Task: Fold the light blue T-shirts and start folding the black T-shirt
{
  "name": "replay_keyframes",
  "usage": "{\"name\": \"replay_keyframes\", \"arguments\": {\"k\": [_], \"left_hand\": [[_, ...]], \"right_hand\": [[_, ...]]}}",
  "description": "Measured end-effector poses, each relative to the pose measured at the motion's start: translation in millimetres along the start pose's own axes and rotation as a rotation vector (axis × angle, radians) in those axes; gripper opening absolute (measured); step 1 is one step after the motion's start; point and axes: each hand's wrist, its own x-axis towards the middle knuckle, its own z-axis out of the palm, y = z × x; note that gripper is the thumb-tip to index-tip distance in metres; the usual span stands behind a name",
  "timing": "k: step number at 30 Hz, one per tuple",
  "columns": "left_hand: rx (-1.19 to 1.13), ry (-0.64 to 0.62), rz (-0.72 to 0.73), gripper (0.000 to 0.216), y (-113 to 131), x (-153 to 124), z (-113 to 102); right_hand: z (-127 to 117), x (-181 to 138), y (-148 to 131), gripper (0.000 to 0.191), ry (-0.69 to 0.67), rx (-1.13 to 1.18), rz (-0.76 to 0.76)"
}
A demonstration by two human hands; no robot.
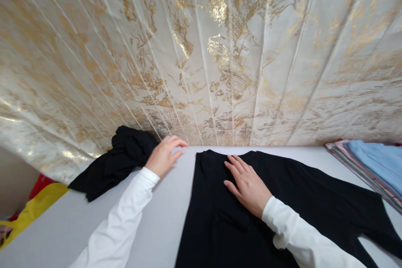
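A black shirt (216, 217) lies spread on the white table, its neckline at the far edge and a sleeve reaching out to the right. Its left side runs in a straight edge, with no sleeve showing there. My right hand (248, 184) rests on the shirt just below the neckline, fingers stretched out. My left hand (165, 155) is off the shirt, to its left, with thumb and fingers apart and nothing in them. Just beside that hand is a crumpled black cloth (122, 163); whether they touch I cannot tell.
Folded clothes (377, 167) in light blue, pink and grey are stacked at the right edge of the white table (163, 217). Yellow cloth (40, 205) and red cloth (40, 184) lie at the far left. A white and gold curtain (201, 58) hangs behind the table.
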Motion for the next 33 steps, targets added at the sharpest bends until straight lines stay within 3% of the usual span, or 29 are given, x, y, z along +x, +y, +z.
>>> {"name": "replay_keyframes", "arguments": {"k": [4,9,14,19,22,24,28,30,33], "left_hand": [[-0.042,-0.163,0.188,0.016,41,7,35],[-0.002,-0.191,0.195,0.007,50,11,49],[0.074,-0.066,0.063,0.01,19,15,22],[0.211,0.298,-0.267,0.04,-44,-2,-34],[0.208,0.364,-0.301,0.021,-56,-10,-45],[0.141,0.27,-0.21,0.022,-44,-8,-33],[-0.018,-0.044,0.055,0.024,3,12,15],[-0.053,-0.138,0.11,0.026,18,22,35],[-0.07,-0.218,0.105,0.021,21,31,51]], "right_hand": [[2,0,1,0.049,0.019,-0.017,-0.013],[2,0,1,0.049,0.018,-0.018,-0.012],[4,-1,1,0.049,0.034,-0.016,-0.007],[-4,1,-2,0.043,0.094,-0.074,-0.025],[-16,4,-2,0.031,0.127,-0.15,0.042],[-22,5,1,0.026,0.131,-0.204,0.094],[-25,4,11,0.021,0.111,-0.24,0.127],[-23,3,15,0.018,0.102,-0.234,0.129],[-22,5,19,0.011,0.088,-0.197,0.109]]}}
